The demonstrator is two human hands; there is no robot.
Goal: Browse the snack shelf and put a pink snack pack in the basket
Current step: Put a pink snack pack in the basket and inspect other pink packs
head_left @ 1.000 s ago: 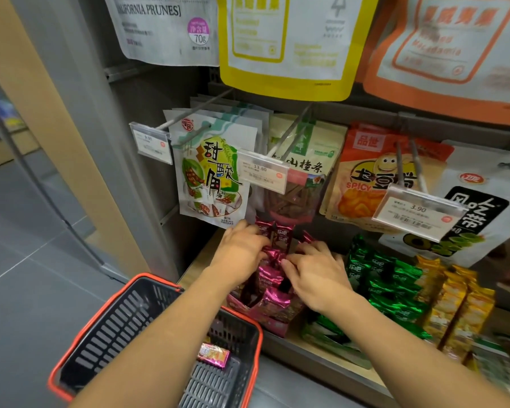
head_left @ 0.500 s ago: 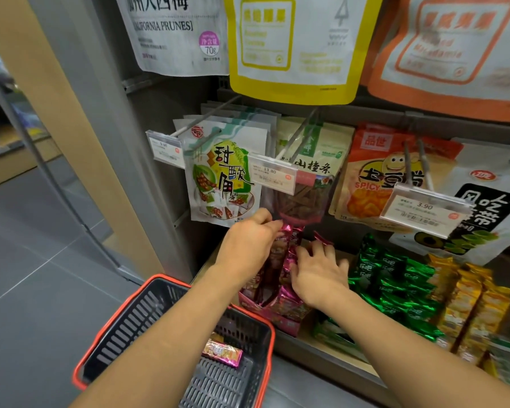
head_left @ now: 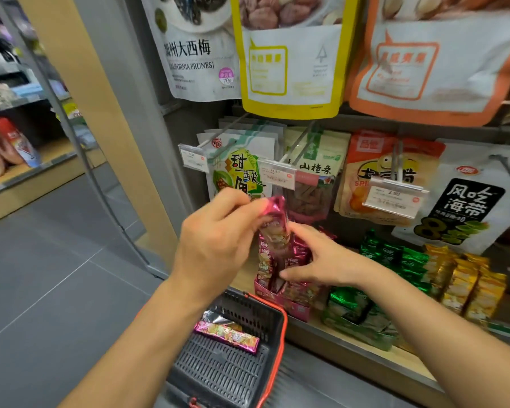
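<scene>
My left hand point(head_left: 218, 242) pinches the top of a pink snack pack point(head_left: 274, 228) and holds it upright above the pink display box point(head_left: 286, 301) on the bottom shelf. More pink packs point(head_left: 299, 253) stand in that box. My right hand point(head_left: 321, 257) rests with straight fingers on those packs, its fingertips touching the lifted pack's lower part. The dark basket with a red rim point(head_left: 278, 343) hangs under my left forearm, and one pink snack pack point(head_left: 227, 335) lies flat inside it.
Green packs point(head_left: 395, 257) and yellow packs point(head_left: 465, 281) fill the shelf to the right. Hanging bags and price tags point(head_left: 277, 175) on metal hooks jut out just above my hands. A grey post point(head_left: 124, 119) stands left, with open floor point(head_left: 42, 275) beyond.
My left hand has risen out of the box with one pink pack in its fingers. My right hand has stayed on the packs. The view has shifted, so the basket sits further right.
</scene>
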